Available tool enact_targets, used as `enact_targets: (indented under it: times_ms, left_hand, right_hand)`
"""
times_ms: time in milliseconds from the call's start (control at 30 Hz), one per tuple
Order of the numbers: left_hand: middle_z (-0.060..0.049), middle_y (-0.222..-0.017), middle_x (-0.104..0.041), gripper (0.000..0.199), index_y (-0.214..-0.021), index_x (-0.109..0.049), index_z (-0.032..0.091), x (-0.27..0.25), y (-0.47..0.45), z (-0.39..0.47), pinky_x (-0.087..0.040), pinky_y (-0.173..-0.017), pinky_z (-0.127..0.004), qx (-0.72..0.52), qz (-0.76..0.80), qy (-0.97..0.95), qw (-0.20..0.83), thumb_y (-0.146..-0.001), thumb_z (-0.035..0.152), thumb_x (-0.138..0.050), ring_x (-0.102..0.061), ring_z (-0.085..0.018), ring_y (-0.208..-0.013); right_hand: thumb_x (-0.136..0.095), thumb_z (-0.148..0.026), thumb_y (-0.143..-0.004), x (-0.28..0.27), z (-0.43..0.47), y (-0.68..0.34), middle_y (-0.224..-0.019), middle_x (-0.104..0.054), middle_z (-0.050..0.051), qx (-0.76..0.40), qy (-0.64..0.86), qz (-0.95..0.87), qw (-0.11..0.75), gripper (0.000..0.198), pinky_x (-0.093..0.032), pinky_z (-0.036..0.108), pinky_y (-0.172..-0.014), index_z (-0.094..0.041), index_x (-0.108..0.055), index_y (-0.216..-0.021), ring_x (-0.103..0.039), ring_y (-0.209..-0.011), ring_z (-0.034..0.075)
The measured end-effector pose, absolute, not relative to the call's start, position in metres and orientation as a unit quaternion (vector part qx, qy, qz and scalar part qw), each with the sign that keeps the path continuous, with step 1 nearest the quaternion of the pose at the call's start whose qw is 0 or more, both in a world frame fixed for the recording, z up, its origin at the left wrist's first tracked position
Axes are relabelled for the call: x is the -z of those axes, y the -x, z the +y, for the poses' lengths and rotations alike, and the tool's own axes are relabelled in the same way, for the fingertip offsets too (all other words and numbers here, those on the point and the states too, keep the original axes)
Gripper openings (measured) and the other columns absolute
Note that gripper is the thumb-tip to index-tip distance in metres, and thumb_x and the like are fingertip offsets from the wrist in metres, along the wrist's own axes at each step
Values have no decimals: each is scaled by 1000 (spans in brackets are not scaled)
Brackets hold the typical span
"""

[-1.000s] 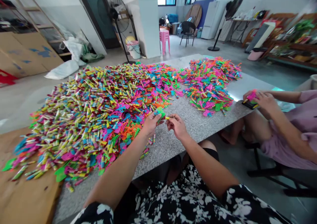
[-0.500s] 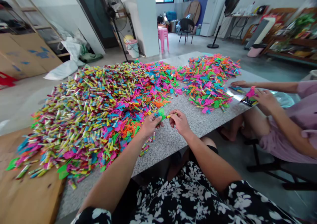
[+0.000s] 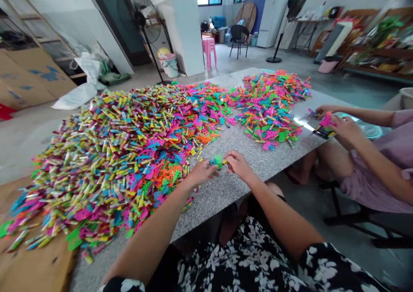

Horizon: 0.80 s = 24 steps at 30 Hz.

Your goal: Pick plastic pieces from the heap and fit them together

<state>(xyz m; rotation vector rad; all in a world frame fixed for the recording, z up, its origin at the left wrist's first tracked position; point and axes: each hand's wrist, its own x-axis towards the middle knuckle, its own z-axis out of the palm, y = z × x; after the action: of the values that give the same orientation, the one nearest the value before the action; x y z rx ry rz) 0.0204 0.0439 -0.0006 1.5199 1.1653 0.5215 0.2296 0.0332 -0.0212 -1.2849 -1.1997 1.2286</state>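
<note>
My left hand [image 3: 202,172] is closed on a green plastic piece [image 3: 218,160], with a bit of blue beside it at the fingertips. Opposite it, my right hand [image 3: 239,166] pinches a small yellow tube [image 3: 225,162], whose end is at the green piece; whether the two are joined I cannot tell. Both hands are over the speckled grey table [image 3: 222,199]. Left of them rises a big heap of small wrapped tubes [image 3: 119,124], edged with flat pink, orange, blue and green plastic pieces [image 3: 167,171].
A second heap of coloured plastic pieces [image 3: 271,111] lies farther back. At the right a co-worker in a pink top [image 3: 380,163] handles a pink piece [image 3: 327,121] by a black rack [image 3: 322,131]. A wooden board [image 3: 35,266] adjoins the table at left.
My hands have come slightly nearer to me and closer together, bringing the yellow tube up to the green piece. The co-worker's far hand has shifted, and the view has turned slightly.
</note>
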Motion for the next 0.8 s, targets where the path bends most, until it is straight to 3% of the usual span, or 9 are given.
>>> enact_targets:
  times_ms: [100, 167, 267, 333, 467, 567, 667, 800]
  left_hand:
    - [-16, -132, -75, 39, -131, -66, 19, 11, -28, 87, -56, -105, -43, -202, 552, -745, 314, -96, 35, -66, -72, -29, -123]
    - [-18, -145, -68, 44, -139, -65, 17, 11, -34, 127, -46, -120, -46, -164, 547, -803, 168, -97, 31, -64, -60, -32, -140]
    - [-21, -166, -48, 61, -153, -56, 14, 7, -44, 185, -31, -130, -48, -79, 510, -855, 50, -95, 32, -67, -39, -35, -158]
    - [-20, -174, -35, 76, -162, -47, 17, 6, -50, 216, -23, -133, -54, -29, 495, -868, 21, -93, 38, -70, -25, -38, -164]
    - [-17, -179, -24, 85, -163, -48, 22, 11, -57, 245, -21, -129, -64, 38, 513, -857, 19, -89, 59, -71, -17, -45, -165]
    - [-19, -179, -24, 73, -152, -60, 20, 18, -57, 242, -20, -128, -66, 44, 517, -855, -3, -93, 62, -65, -28, -48, -160]
    - [-21, -171, -39, 65, -145, -66, 17, 26, -50, 225, -19, -128, -64, 34, 506, -862, -24, -97, 59, -60, -43, -45, -152]
    - [-20, -157, -58, 57, -141, -67, 18, 38, -35, 193, -17, -130, -63, -12, 469, -883, -11, -99, 56, -57, -50, -39, -146]
  right_hand:
    - [-63, -37, -80, 24, 57, -273, -49, -48, -7, -448, 619, -436, 477, 15, -31, 22, -41, -22, -60, -78, -43, -42, 11]
    - [-64, -37, -79, 14, 78, -310, -55, -54, -6, -408, 617, -357, 571, 17, -33, 21, -39, -22, -62, -86, -45, -42, 11]
    - [-66, -39, -80, -3, 110, -354, -88, -73, -2, -364, 531, -256, 721, 37, -43, 20, -43, -24, -62, -113, -59, -52, 11]
    - [-68, -41, -82, -4, 124, -365, -107, -76, 1, -371, 517, -246, 731, 46, -47, 21, -45, -27, -59, -125, -66, -61, 12]
    - [-64, -36, -86, 32, 136, -346, -103, -77, 7, -421, 620, -369, 550, 37, -50, 25, -48, -20, -67, -120, -69, -62, 17]
    - [-56, -27, -92, 61, 151, -319, -105, -78, 9, -324, 676, -530, 397, 28, -59, 32, -72, -18, -74, -112, -74, -82, 21]
    - [-52, -22, -99, 64, 187, -298, -124, -76, 14, -152, 691, -654, 268, 32, -52, 38, -105, -18, -74, -121, -69, -118, 26]
    - [-52, -33, -104, 44, 258, -285, -146, -64, 21, -45, 686, -713, 139, 44, -39, 46, -118, -15, -66, -141, -53, -140, 34]
